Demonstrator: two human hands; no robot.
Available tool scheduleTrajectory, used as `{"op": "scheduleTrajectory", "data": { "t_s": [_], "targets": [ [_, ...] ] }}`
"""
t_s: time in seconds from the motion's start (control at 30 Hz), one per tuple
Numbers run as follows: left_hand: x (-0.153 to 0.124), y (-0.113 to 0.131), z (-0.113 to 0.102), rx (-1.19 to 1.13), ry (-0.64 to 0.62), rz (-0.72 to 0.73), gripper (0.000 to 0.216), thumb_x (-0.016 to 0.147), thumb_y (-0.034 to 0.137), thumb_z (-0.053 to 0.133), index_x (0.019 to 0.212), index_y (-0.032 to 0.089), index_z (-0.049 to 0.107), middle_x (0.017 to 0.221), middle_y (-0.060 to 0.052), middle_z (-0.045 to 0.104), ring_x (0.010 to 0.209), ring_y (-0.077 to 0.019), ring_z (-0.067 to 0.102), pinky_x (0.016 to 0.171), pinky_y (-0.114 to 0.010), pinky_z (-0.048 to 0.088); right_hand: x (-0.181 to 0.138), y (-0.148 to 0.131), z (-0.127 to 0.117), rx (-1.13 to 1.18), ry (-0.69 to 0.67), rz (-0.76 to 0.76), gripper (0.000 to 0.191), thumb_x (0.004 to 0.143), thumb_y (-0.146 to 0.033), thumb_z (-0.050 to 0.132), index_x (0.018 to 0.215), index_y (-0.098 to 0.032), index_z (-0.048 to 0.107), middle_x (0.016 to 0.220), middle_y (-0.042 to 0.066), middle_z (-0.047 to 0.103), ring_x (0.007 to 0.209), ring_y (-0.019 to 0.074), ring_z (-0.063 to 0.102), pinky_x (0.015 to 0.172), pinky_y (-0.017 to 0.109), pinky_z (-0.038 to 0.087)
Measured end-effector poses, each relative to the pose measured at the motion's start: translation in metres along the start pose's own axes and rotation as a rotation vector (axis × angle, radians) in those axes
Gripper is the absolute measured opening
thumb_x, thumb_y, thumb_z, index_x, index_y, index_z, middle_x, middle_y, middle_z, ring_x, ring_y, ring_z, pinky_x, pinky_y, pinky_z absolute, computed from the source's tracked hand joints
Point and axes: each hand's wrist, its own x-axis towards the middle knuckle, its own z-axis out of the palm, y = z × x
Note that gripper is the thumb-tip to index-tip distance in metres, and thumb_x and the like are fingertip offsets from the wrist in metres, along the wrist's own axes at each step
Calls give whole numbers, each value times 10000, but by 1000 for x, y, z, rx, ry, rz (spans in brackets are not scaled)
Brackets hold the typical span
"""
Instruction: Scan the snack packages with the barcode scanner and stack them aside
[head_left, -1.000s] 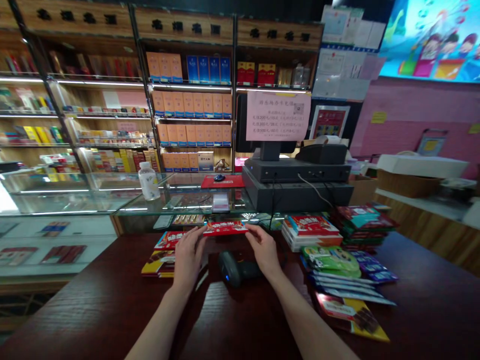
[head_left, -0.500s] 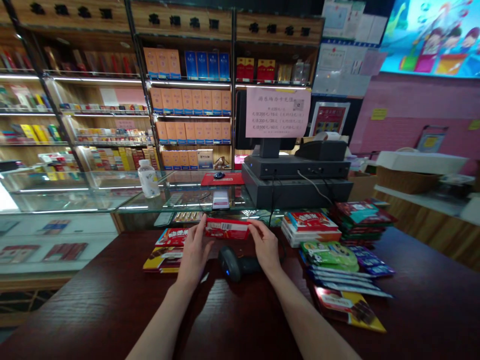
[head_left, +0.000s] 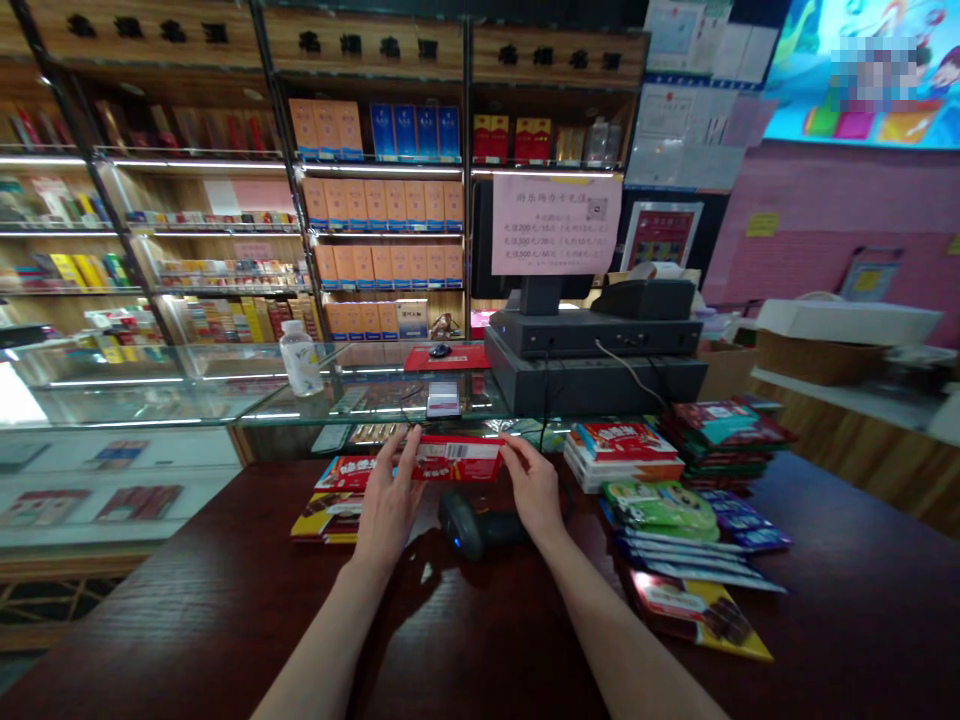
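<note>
A flat red snack box (head_left: 459, 462), its barcode face towards me, is held level above the counter between both hands. My left hand (head_left: 390, 500) grips the box's left end, fingers extended along it. At the opposite end, my right hand (head_left: 531, 485) pinches the right edge between thumb and fingers. Below the box lies a black handheld barcode scanner (head_left: 480, 528) with a small blue light. Just left of my left hand are a red snack box (head_left: 341, 471) and yellow-and-brown chocolate packs (head_left: 324, 515), partly hidden by that hand.
On the right lie stacked red-and-white boxes (head_left: 621, 445), dark packets (head_left: 727, 430), green bags (head_left: 660, 510) and a chocolate pack (head_left: 701, 610). Behind stand a cash register (head_left: 592, 345), a phone (head_left: 442, 399) and a white bottle (head_left: 301, 360) on the glass display case (head_left: 375, 385).
My left hand's fingers have shifted and spread a little at the box's left end. The box has moved slightly right, with its face turned more towards me.
</note>
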Motion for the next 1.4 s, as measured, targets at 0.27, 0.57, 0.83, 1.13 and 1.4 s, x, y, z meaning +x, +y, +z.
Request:
{"op": "scheduleTrajectory", "data": {
  "t_s": [0.27,0.57,0.83,1.13,1.4],
  "targets": [
    [0,-2,-10,187,-92,61,736,905,196,541,1562,254,215,1558,-120,411,1382,-261,456,1073,-404,403,3,12,2,67,-78,26,453,850,-305,548,1284,-216,645,1110,77,749,1023,238,701,964,402,533],
    [-1,-7,-20,252,41,-5,757,849,254,663,1524,306,323,1442,-54,562,1376,-316,425,1210,-622,18,-1,14,-5,148,-263,5,626,889,-300,560,1494,-280,399,1343,87,645,1243,224,606,1061,431,461],
    [-3,-12,-23,259,8,-31,775,847,228,649,1532,324,299,1469,-65,536,1427,-319,365,1196,-654,11,-6,16,-31,-92,-554,-34,553,916,-328,547,1461,-302,455,1281,48,688,1201,236,622,1062,445,429],
    [-4,-21,-27,266,23,-45,741,849,230,621,1523,299,320,1469,-73,536,1436,-319,352,1196,-650,1,-8,14,-46,-336,-763,-56,881,542,-333,885,1367,-374,576,1149,30,728,1073,301,636,966,416,449],
    [-4,-23,-30,285,4,-44,745,842,236,631,1518,284,321,1459,-79,543,1422,-327,367,1193,-651,0,-11,13,-38,-437,-834,-177,794,618,-226,760,1383,-323,568,1136,38,715,1025,273,651,937,367,453]
  ]
}}
